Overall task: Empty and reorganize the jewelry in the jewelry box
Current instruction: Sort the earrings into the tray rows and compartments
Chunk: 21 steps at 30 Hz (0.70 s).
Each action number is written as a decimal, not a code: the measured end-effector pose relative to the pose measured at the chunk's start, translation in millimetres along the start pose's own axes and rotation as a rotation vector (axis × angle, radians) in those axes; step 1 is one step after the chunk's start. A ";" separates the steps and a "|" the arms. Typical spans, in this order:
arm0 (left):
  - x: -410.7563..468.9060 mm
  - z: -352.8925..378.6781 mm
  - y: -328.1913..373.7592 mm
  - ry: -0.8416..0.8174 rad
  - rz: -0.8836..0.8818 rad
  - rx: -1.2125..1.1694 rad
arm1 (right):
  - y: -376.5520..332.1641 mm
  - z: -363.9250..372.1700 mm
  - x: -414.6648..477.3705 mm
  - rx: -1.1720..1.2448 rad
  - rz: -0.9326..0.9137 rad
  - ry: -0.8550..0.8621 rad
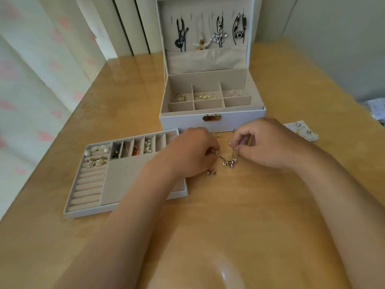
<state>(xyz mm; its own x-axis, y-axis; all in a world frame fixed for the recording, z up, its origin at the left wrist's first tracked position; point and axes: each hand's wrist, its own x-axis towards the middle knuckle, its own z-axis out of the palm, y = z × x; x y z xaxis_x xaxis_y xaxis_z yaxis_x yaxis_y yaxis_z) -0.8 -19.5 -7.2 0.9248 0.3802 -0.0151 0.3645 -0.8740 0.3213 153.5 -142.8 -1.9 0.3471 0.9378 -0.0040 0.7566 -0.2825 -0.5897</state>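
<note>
— Wooden table (270, 205), quite glossy, carries everything, and at your left side hangs a pale curtain (31, 80) with pink hearts. Where does the jewelry box (212, 119) stand for you?
— It stands straight ahead of you, white, with the lid upright. Four necklaces (219, 36) hang inside the lid. In the back row of its compartments you have gold rings (179, 98) at the left and gold hoops (205, 96) in the middle. At the right is something clear, too blurred to name.
— And your tray (83, 211)?
— It lies on the table in front of the box and to its left. It holds two flower earrings (94, 162) on the ring rolls and pearl pieces (100, 148) in the far left corner. Small items sit in the narrow slots (133, 150).
— Now the grips, please.
— Your left hand (191, 153) is above the right edge of the tray. Its grip is closed, the fingers curled on a small gold earring (215, 152) at the fingertips. Your right hand (264, 144) has a narrow grip: thumb and forefinger pinch the thin hook of a silver earring (229, 163). The cluster end of this earring rests on the table between your two hands.
— Anything more near you?
— One more gold piece (210, 173) lies on the table just beside your left hand. A small white pouch (302, 131) with studs lies on the table near the front right corner of the box, beyond your right hand.
</note>
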 end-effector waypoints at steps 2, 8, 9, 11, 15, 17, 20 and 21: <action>1.7 3.3 -4.0 0.029 0.006 -0.034 | 3.8 -1.8 -0.3 -0.014 -0.021 -0.002; -2.9 6.6 -13.2 0.118 0.021 -0.178 | 7.9 -3.2 0.4 0.008 -0.043 0.062; -5.6 6.1 -13.2 0.142 0.015 -0.244 | 8.0 -3.2 0.2 0.019 -0.047 0.071; -10.0 5.5 -13.8 0.188 -0.004 -0.393 | 8.4 -2.9 -0.2 0.024 -0.056 0.070; -13.1 4.3 -20.1 0.260 -0.011 -0.526 | 9.0 -4.4 -1.3 0.017 -0.077 0.028; -13.5 4.8 -22.3 0.281 -0.015 -0.543 | 8.4 -5.7 -2.5 0.014 -0.096 -0.003; -13.6 7.1 -23.1 0.324 -0.028 -0.565 | 6.7 -4.7 -4.2 0.009 -0.112 -0.061; -13.5 7.6 -23.1 0.329 -0.034 -0.568 | 5.7 -3.3 -4.7 0.008 -0.116 -0.077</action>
<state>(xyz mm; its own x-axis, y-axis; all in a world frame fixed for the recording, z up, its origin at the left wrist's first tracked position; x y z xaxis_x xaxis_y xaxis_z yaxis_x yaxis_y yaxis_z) -20.9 -6.8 -21.6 0.7992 0.5563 0.2278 0.1950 -0.5983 0.7772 158.0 -149.5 -2.6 0.2134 0.9769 0.0032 0.7846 -0.1695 -0.5964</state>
